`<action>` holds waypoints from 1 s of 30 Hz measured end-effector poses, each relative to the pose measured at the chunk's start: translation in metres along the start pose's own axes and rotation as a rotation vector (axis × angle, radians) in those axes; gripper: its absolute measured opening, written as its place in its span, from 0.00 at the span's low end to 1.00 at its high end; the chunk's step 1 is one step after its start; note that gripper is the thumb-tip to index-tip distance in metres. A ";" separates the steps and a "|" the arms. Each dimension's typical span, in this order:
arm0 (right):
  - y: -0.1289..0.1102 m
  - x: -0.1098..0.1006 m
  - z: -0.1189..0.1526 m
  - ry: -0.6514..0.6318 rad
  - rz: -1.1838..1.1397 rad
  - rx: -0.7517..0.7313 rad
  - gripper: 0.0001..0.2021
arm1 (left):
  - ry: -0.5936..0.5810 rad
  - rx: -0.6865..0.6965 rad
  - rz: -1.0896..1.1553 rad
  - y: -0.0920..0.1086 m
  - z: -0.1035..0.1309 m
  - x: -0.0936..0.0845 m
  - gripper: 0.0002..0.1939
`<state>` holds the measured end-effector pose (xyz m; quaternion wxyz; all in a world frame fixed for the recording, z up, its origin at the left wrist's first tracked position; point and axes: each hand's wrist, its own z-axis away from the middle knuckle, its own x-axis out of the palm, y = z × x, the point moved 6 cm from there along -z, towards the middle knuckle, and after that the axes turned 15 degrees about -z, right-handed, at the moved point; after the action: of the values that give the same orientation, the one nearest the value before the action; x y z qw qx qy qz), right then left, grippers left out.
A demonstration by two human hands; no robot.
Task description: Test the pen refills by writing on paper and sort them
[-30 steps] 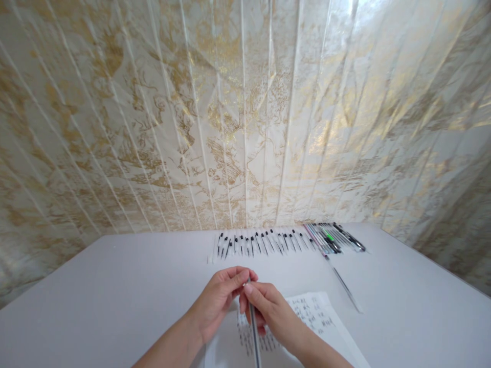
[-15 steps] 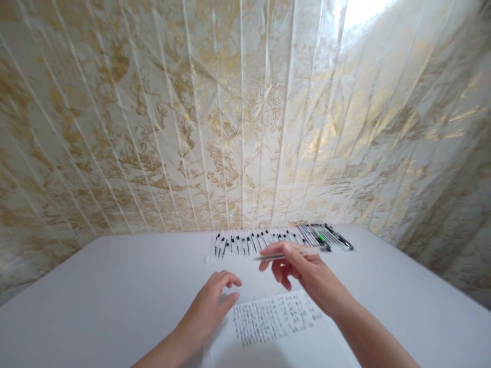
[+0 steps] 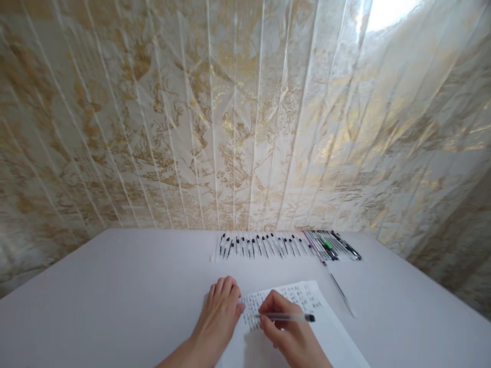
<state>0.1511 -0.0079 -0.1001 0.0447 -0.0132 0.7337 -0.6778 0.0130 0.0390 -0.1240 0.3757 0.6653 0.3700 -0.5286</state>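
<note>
My right hand grips a pen with a clear barrel and a black end. Its tip points left, at the handwritten lines on a white sheet of paper; whether it touches the paper I cannot tell. At the sheet's left edge rests my left hand, palm down and open, its fingers lying close together with nothing seen in them. Dark handwriting covers the upper part of the sheet, partly hidden by my right hand.
Several clear pens with black ends lie in a row along the back of the white table. To their right is a tight group of pens. A single pen lies slanted right of the paper. Behind hangs a gold-patterned curtain.
My right hand has come down from above the table to the paper with the pen. My left hand has settled at the paper's left edge. The slanted single pen now shows.
</note>
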 end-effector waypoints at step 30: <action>0.029 0.017 -0.004 0.032 0.079 0.006 0.07 | 0.057 -0.018 0.047 -0.012 -0.002 -0.006 0.09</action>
<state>0.1353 -0.0030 -0.1298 0.0598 0.0271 0.7322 -0.6780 0.0020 0.0453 -0.1192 0.3834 0.6853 0.3695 -0.4968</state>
